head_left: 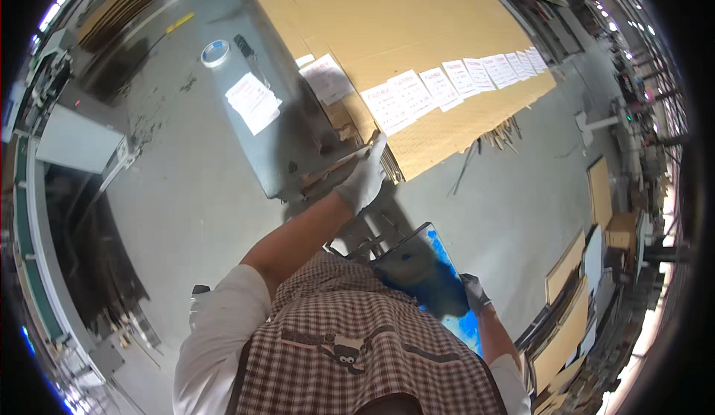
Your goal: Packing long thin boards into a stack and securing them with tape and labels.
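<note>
My left hand (363, 180), in a pale glove, is at the near left corner of a stack of brown cardboard sheets (447, 13). Its fingers close on the edge of the sheets, though part of them is hidden. White printed paper slips (439, 89) lie in an overlapping row along the near side of the top sheet. Low on my right, my gloved right hand (474, 292) grips the edge of a flat panel (436, 266) with bright blue stains. That panel is tilted beside my checked apron (365, 340), which hides part of it.
On the grey table (275, 139) at left sit a roll of tape (216, 54), a black handheld tool (242, 44) and a pile of paper slips (253, 103). Machinery (82, 139) stands farther left. Flat cardboard pieces (562, 325) lean at lower right.
</note>
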### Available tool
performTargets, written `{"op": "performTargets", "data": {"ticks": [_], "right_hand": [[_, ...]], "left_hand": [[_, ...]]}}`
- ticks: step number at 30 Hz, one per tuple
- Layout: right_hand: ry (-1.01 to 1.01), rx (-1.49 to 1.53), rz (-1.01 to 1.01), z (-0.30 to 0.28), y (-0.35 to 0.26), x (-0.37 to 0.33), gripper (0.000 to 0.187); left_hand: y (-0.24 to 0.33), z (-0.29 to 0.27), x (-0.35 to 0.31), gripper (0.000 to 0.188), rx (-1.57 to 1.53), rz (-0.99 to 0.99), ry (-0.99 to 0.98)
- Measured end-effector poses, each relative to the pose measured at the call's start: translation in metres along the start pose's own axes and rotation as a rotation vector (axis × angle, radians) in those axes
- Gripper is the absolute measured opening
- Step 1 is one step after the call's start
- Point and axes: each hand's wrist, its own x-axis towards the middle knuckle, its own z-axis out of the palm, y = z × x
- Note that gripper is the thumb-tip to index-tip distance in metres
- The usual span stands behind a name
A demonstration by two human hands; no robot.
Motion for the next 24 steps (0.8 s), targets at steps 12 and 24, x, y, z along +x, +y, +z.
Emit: {"op": "performTargets", "data": {"ticks": [12, 24], "right_hand": [[-0.106, -0.135, -0.035, -0.06, -0.086, 0.077, 0.03], [0.363, -0.507, -1.599, 0.076, -0.49, 0.193, 0.007]], "left_hand": [[-0.001, 0.011, 0.042, 0.05, -0.076, -0.059, 0.363], [-0.018, -0.003, 0.054, 0.056, -0.056, 0.081, 0.359]]}}
